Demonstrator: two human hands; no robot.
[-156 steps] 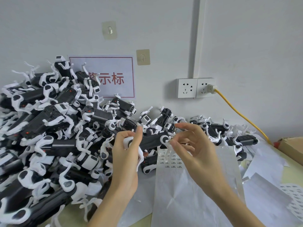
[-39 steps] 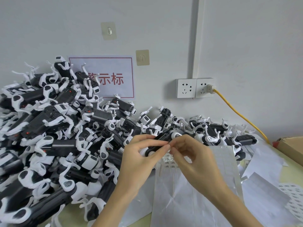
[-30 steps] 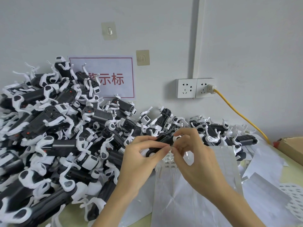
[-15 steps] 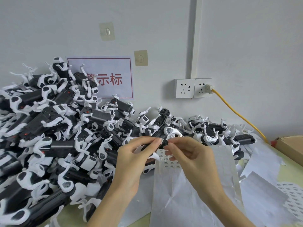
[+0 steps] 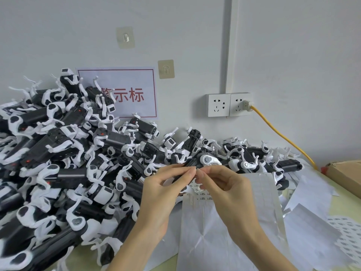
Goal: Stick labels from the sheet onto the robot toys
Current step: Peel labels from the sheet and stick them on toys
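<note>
At centre frame, just above the label sheet (image 5: 259, 192): one robot toy (image 5: 197, 163), black body with white jointed legs, gripped by the left hand (image 5: 162, 192) with thumb and curled fingers round its body; the right hand (image 5: 224, 186) pinches at the toy's near edge, fingertips meeting those of the left; a label between them is likely but too small to confirm.

Risks, as judged: the label may go on skewed or creased if pressed before it is squared to the flat body panel; it may cling to the fingertip instead of the plastic, being small and adhesive; the toy's thin legs give poor purchase and it could twist in the grip; a loose elbow or dropped toy could start the heap sliding toward the sheet.

Materials and forms: pile of robot toys (image 5: 68, 163), filling the left half of the frame and thinning along the wall to centre right; hard glossy plastic, boxy black trunks, curved white limbs with round joints, interlocked and unstable; label sheet, slick white backing, folded and creased, a few printed rows left near its upper end under the hands; spent backing sheets (image 5: 312, 192), lower right, limp and overlapping; fresh printed sheet (image 5: 347, 231) at far lower right edge; cardboard box (image 5: 345, 177), right edge, matt brown; yellow cable (image 5: 281, 139), smooth, running from the wall socket (image 5: 229, 104); red-lettered paper sign (image 5: 127, 92), upper left centre, on the wall.
</note>
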